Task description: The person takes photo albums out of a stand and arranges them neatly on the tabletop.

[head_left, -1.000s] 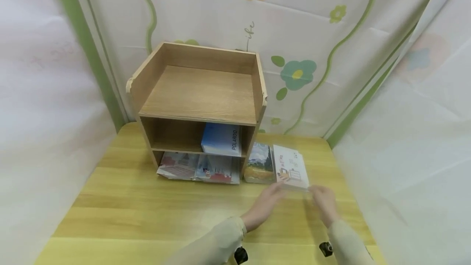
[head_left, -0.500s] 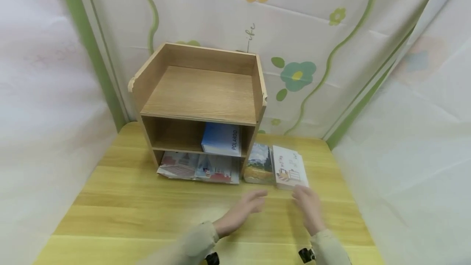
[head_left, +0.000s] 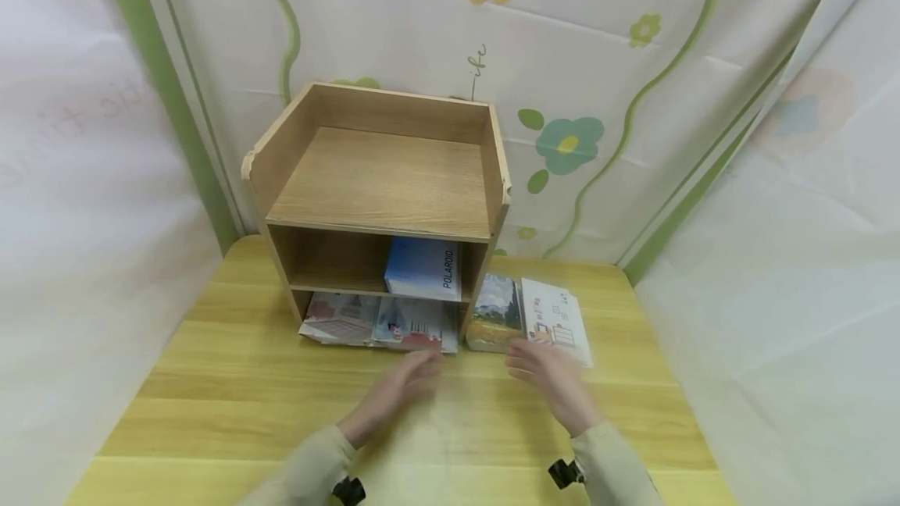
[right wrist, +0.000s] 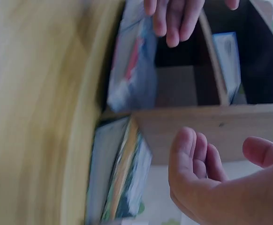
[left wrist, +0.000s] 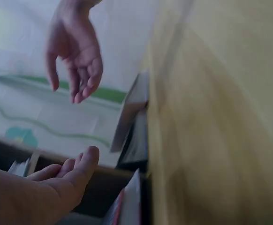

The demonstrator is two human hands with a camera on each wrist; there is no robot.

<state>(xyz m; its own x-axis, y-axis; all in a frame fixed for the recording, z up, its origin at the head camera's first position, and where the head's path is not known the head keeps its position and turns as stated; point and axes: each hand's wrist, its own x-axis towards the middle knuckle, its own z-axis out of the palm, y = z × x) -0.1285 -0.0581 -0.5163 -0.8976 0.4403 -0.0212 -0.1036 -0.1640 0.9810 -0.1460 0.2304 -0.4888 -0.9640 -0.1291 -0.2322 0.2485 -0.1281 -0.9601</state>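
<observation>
On your desk (head_left: 218,412), toward the back edge, the wooden shelf (head_left: 394,178) bears a blue item marked POLAROID (head_left: 422,268). Its right wall (head_left: 496,155) separates the bottom-tier illustrated books (head_left: 342,317), ahead of your loose, empty left hand (head_left: 390,397), from the landscape book (head_left: 495,307) and white book (head_left: 554,312), just beyond your likewise empty right hand (head_left: 557,389).

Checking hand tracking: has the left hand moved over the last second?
Yes: in the head view, the left hand shifted left, from near the white book to in front of the shelf.
</observation>
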